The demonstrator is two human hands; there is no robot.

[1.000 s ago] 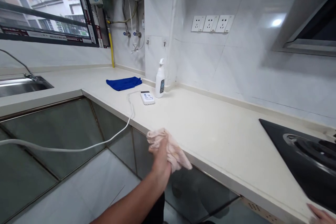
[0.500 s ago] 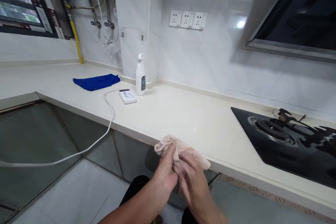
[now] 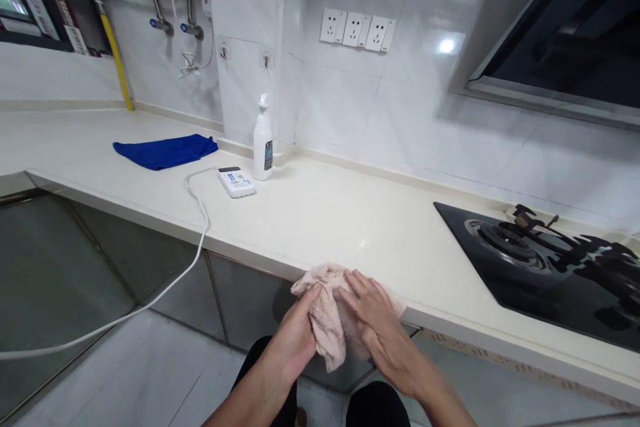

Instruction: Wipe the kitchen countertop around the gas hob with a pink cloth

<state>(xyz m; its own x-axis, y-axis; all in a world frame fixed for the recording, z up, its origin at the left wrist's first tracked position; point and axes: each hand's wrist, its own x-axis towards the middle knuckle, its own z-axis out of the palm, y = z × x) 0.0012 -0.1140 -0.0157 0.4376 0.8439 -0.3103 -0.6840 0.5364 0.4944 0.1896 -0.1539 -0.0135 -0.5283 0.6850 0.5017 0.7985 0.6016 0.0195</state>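
Note:
A pale pink cloth (image 3: 327, 320) lies bunched over the front edge of the cream countertop (image 3: 320, 213), part of it hanging down. My left hand (image 3: 295, 333) grips its left side, thumb on top and the other fingers hidden beneath. On the cloth's right side rests my right hand (image 3: 373, 310), palm down, its fingers stretched out and slightly apart. Farther back on the counter stand a white spray bottle (image 3: 263, 143) and, beside it, a flat white device (image 3: 237, 183) with printed labels and a white cable (image 3: 200, 240).
A blue cloth (image 3: 165, 152) is spread on the counter at left. To the right sits a black gas hob (image 3: 500, 260) with its burner and pan supports, beneath a dark range hood (image 3: 565, 33). The cable droops off the counter's front edge toward the left.
My hands have moved apart, and the bunched cloth is looser and more spread. My right hand's fingers have straightened from their curl. The view has shifted slightly right.

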